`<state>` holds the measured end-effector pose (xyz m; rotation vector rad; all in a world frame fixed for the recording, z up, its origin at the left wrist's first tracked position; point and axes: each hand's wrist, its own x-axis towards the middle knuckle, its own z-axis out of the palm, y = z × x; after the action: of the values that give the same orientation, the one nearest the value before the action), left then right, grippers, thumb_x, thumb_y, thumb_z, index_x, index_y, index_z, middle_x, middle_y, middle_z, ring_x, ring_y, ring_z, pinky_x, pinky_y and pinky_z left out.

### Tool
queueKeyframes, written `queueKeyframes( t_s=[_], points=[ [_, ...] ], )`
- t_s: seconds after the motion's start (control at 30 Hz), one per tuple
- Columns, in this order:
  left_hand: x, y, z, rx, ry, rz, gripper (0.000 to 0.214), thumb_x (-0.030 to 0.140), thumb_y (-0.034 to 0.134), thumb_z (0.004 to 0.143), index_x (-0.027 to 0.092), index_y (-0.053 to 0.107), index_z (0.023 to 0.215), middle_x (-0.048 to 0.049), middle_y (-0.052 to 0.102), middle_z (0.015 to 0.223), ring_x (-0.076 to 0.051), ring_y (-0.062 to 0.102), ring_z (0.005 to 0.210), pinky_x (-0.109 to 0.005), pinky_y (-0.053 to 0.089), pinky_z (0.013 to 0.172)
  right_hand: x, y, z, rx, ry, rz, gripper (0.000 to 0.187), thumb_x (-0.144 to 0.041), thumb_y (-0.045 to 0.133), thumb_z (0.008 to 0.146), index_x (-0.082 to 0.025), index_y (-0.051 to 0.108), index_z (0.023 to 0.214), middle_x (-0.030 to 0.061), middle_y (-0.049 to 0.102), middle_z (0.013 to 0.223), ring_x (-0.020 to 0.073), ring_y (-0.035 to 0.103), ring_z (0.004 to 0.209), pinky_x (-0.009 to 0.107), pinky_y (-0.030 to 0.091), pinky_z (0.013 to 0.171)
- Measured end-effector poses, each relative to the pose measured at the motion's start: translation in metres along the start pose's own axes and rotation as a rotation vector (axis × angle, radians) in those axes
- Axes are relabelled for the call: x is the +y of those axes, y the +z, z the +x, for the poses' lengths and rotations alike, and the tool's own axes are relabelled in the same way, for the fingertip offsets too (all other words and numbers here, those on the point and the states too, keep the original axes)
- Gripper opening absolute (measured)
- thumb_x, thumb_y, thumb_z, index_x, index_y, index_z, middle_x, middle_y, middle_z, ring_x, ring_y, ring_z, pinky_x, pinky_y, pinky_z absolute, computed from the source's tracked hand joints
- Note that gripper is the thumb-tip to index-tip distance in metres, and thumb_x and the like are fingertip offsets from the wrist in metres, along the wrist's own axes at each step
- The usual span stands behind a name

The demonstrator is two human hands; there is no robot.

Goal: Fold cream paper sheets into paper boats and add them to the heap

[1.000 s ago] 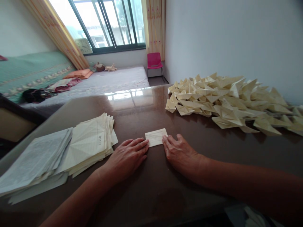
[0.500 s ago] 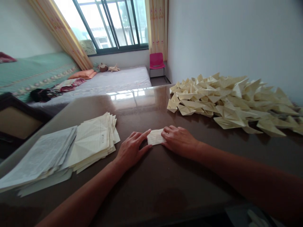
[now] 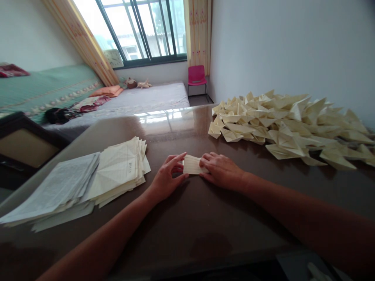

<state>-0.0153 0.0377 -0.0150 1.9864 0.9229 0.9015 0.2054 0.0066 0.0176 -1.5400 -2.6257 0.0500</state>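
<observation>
A small folded piece of cream paper sits at the middle of the dark brown table. My left hand pinches its left end between thumb and fingers. On the other side, my right hand grips its right end with curled fingers. The paper is lifted slightly off the table between both hands.
A fanned stack of flat cream and grey sheets lies at the left. A big heap of folded paper boats covers the table's right rear. Beyond the table are a bed, a pink chair and a window.
Both hands went from lying flat beside the paper to closing on its ends and raising it a little. The view shifted slightly leftward.
</observation>
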Motion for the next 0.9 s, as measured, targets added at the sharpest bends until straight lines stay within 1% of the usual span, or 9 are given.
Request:
queueKeyframes(
  t_s=[0.1, 0.17, 0.3, 0.4, 0.47, 0.57, 0.73, 0.8, 0.9],
  points=[
    [0.005, 0.0, -0.003, -0.057, 0.077, 0.238, 0.046, 0.021, 0.062, 0.083, 0.029, 0.055, 0.128, -0.005, 0.051, 0.121, -0.014, 0.06, 0.091, -0.033, 0.054, 0.088, 0.003, 0.002, 0.0, 0.002, -0.004, 0.065, 0.027, -0.039, 0.051, 0.09, -0.019, 0.059, 0.107, 0.0091, 0.059, 0.108, 0.0221, 0.053, 0.101, 0.035, 0.045, 0.085],
    [0.008, -0.002, -0.004, -0.037, 0.148, 0.315, 0.036, 0.02, 0.057, 0.087, 0.029, 0.061, 0.122, -0.0044, 0.055, 0.117, -0.016, 0.06, 0.099, -0.034, 0.05, 0.093, 0.008, 0.005, 0.002, 0.065, 0.006, 0.146, 0.033, -0.039, 0.056, 0.088, -0.019, 0.056, 0.114, 0.0094, 0.057, 0.114, 0.0218, 0.052, 0.106, 0.035, 0.044, 0.089],
    [0.014, -0.008, -0.004, 0.103, 0.229, 0.21, 0.024, 0.022, 0.057, 0.089, 0.023, 0.067, 0.11, -0.0064, 0.057, 0.11, -0.018, 0.057, 0.106, -0.034, 0.05, 0.095, 0.016, 0.011, 0.009, 0.314, 0.064, 0.341, 0.07, -0.046, 0.067, 0.078, -0.012, 0.041, 0.134, 0.0159, 0.048, 0.134, 0.0271, 0.045, 0.123, 0.041, 0.039, 0.102],
    [0.018, -0.011, -0.003, 0.149, 0.148, 0.061, 0.022, 0.026, 0.061, 0.086, 0.02, 0.068, 0.107, -0.0079, 0.055, 0.112, -0.018, 0.057, 0.107, -0.027, 0.057, 0.08, 0.015, 0.011, 0.012, 0.39, 0.098, 0.576, 0.075, -0.045, 0.066, 0.079, -0.012, 0.035, 0.138, 0.0168, 0.053, 0.13, 0.0263, 0.054, 0.115, 0.041, 0.043, 0.097],
    [0.02, -0.011, -0.003, 0.161, 0.103, -0.005, 0.022, 0.027, 0.063, 0.085, 0.019, 0.068, 0.105, -0.008, 0.055, 0.111, -0.018, 0.057, 0.106, -0.023, 0.058, 0.072, 0.011, 0.009, 0.013, 0.369, 0.135, 0.751, 0.07, -0.04, 0.063, 0.082, -0.014, 0.033, 0.14, 0.013, 0.063, 0.116, 0.0229, 0.062, 0.099, 0.038, 0.049, 0.086],
    [0.02, -0.009, -0.001, 0.19, 0.08, -0.04, 0.021, 0.027, 0.065, 0.083, 0.019, 0.069, 0.102, -0.0076, 0.056, 0.109, -0.019, 0.057, 0.105, -0.023, 0.058, 0.072, 0.008, 0.009, 0.013, 0.309, 0.157, 0.971, 0.07, -0.034, 0.061, 0.084, -0.017, 0.026, 0.142, 0.0068, 0.069, 0.097, 0.0195, 0.066, 0.081, 0.033, 0.052, 0.073],
    [0.013, -0.008, 0.0, 0.167, 0.058, -0.086, 0.025, 0.028, 0.054, 0.089, 0.019, 0.066, 0.109, -0.0074, 0.052, 0.115, -0.018, 0.06, 0.1, -0.028, 0.06, 0.071, 0.015, 0.017, 0.018, 0.297, 0.18, 1.179, 0.062, -0.028, 0.059, 0.085, -0.019, 0.029, 0.139, 0.0066, 0.069, 0.096, 0.0207, 0.067, 0.087, 0.033, 0.054, 0.073],
    [0.01, -0.01, -0.001, 0.14, 0.094, 0.076, 0.027, 0.028, 0.051, 0.091, 0.021, 0.064, 0.113, -0.0075, 0.053, 0.116, -0.018, 0.059, 0.1, -0.029, 0.06, 0.071, 0.019, 0.021, 0.02, 0.251, 0.226, 1.239, 0.061, -0.027, 0.059, 0.084, -0.018, 0.03, 0.137, 0.0081, 0.069, 0.097, 0.0208, 0.067, 0.086, 0.033, 0.054, 0.071],
    [0.007, -0.012, -0.003, 0.085, 0.24, 0.517, 0.028, 0.026, 0.051, 0.091, 0.026, 0.064, 0.116, -0.0066, 0.058, 0.115, -0.021, 0.053, 0.105, -0.035, 0.055, 0.083, 0.024, 0.028, 0.024, 0.161, 0.295, 1.257, 0.061, -0.026, 0.059, 0.084, -0.014, 0.031, 0.137, 0.0094, 0.07, 0.094, 0.0204, 0.067, 0.079, 0.031, 0.054, 0.064]
  ],
)
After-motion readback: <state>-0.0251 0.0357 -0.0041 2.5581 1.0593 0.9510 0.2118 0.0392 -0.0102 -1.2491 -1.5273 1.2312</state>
